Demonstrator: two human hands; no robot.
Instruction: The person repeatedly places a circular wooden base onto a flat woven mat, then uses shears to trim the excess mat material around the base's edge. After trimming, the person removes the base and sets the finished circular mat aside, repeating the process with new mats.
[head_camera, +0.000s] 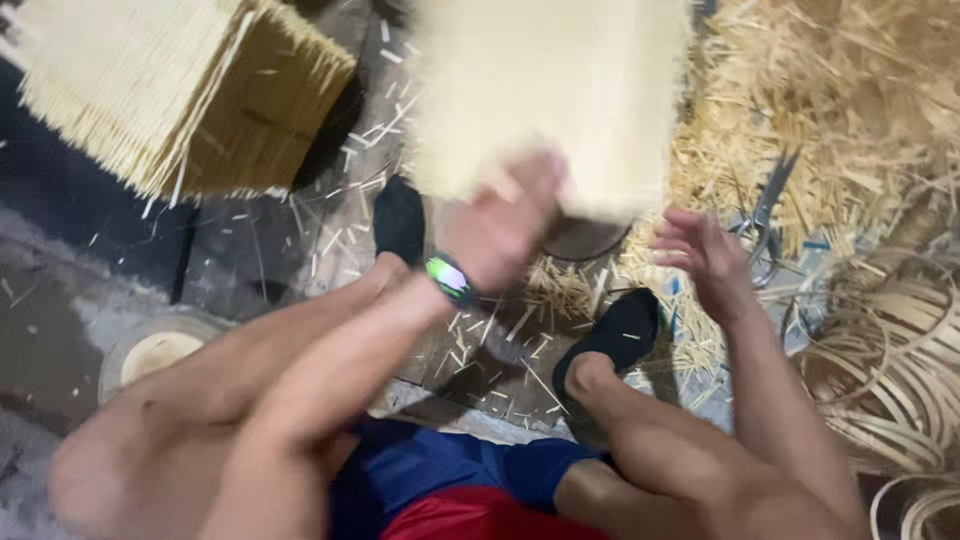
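While the view is blurred by motion, the left hand (500, 222) presses against the lower edge of a pale bamboo-strip panel (550, 95), fingers curled round it (exact grip unclear). The right hand (705, 255) hangs open just beside the panel's lower right corner, fingers spread, holding nothing. A green wristband (449, 279) sits on the left wrist. A second stack of strips (180, 85) lies upper left; loose bamboo shavings (830, 110) and coiled hoops (900, 370) crowd the right.
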